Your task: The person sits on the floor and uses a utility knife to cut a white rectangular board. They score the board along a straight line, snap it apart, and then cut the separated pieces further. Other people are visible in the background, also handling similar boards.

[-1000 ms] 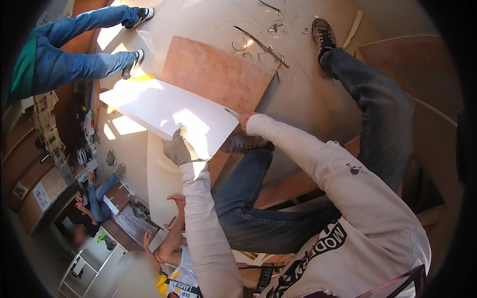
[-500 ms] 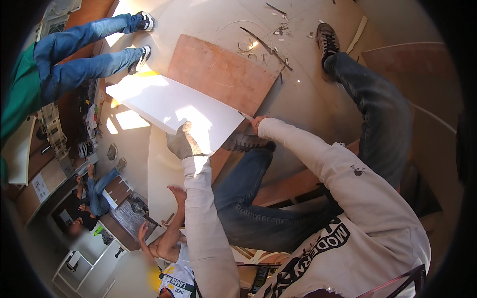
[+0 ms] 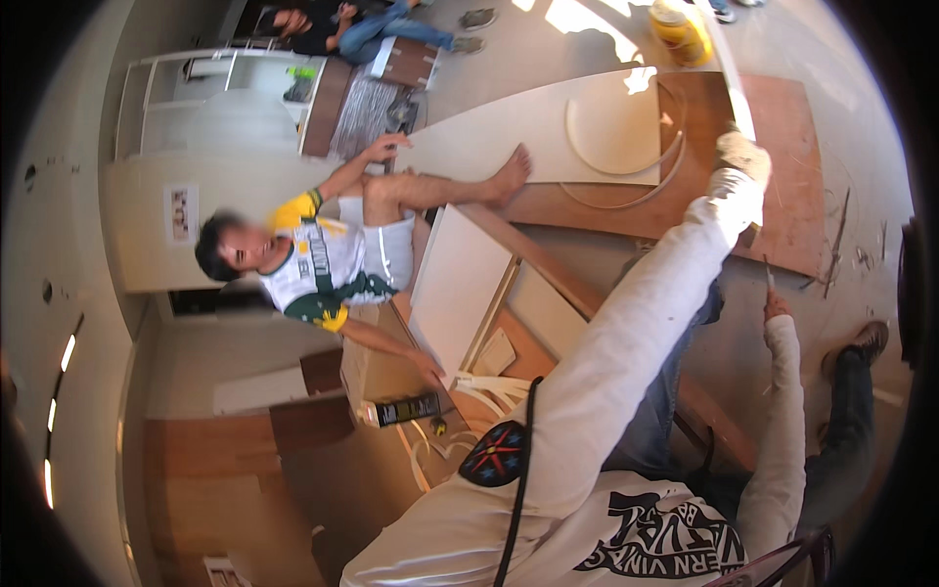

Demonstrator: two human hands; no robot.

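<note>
My left hand (image 3: 741, 161), in a greyish glove, is closed round the near end of a white panel (image 3: 736, 83). The panel stands tilted nearly edge-on and runs away toward the top of the view. Below and to the right, my right hand (image 3: 776, 301) is closed on a thin blade-like tool (image 3: 768, 266) that points away from me; its exact kind is too small to make out. The tool is apart from the panel. A brown board (image 3: 787, 176) lies on the floor beneath the panel.
A person (image 3: 323, 235) sits at the left, one hand by white boards (image 3: 460, 284). A pale strip loop (image 3: 675, 157) lies on a light board (image 3: 528, 127). Beyond stands a yellow container (image 3: 680, 34). Dark offcuts (image 3: 837, 240) litter the floor at right. A box (image 3: 399, 409) stands near my left sleeve.
My view has swung left, bringing the seated person and boards into the middle. The white panel has turned from showing its broad face to nearly edge-on. The tool is now apart from the panel.
</note>
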